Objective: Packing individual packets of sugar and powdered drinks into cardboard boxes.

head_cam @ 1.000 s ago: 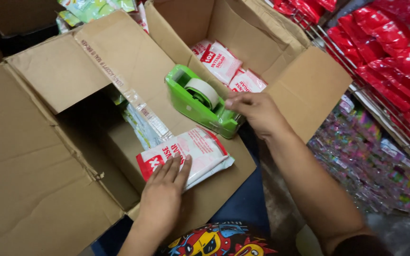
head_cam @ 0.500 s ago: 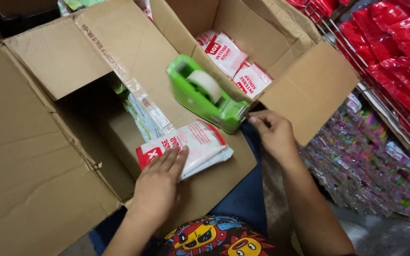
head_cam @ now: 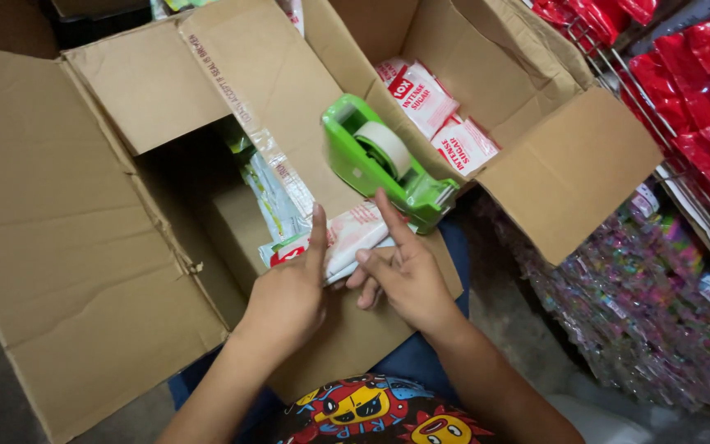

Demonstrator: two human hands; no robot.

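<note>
Both hands, left hand (head_cam: 288, 294) and right hand (head_cam: 402, 279), loosely grip the white packet (head_cam: 347, 234).

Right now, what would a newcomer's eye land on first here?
The bright green tape dispenser stands out first, sitting on a cardboard flap at the centre. Just below it the left hand and right hand meet over a white and red packet on the flap. Red bags hang on a wire rack at the right edge.
</note>
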